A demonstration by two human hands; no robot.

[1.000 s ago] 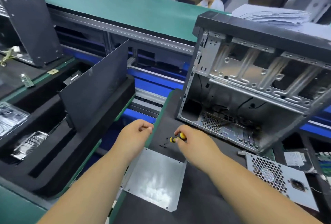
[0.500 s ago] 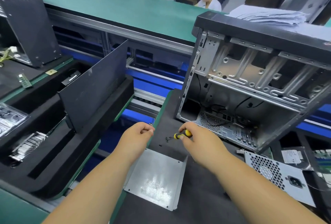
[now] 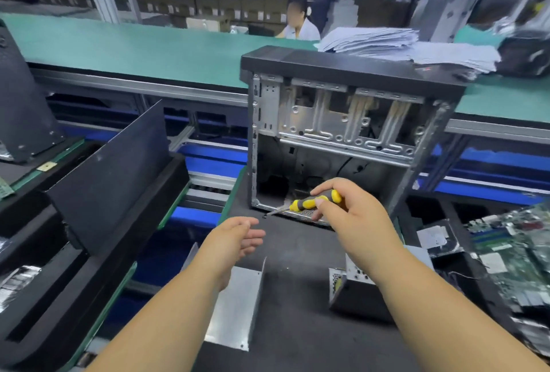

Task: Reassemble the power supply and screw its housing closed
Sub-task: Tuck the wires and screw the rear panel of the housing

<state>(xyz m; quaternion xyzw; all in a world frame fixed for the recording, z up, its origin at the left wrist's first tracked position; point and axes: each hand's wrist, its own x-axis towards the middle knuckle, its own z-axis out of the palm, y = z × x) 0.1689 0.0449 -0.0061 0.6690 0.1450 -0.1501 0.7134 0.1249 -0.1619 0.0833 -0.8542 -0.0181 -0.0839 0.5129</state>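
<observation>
Screwdriver lifted, left fingers now spread
The yellow-black screwdriver (image 3: 315, 200) is gripped by the right hand (image 3: 354, 217); the left hand (image 3: 235, 240), formerly curled, is held open, empty, above the flat metal cover (image 3: 235, 309).

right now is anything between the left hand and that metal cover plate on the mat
Nothing visible stands in the way. The left hand hovers open just above the far end of the metal cover plate, with only bare black mat around it. The right hand, holding the screwdriver, is off to the side.

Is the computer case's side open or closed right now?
Open. The case has no side panel on; its bare metal drive bays and inner cables show.
</observation>
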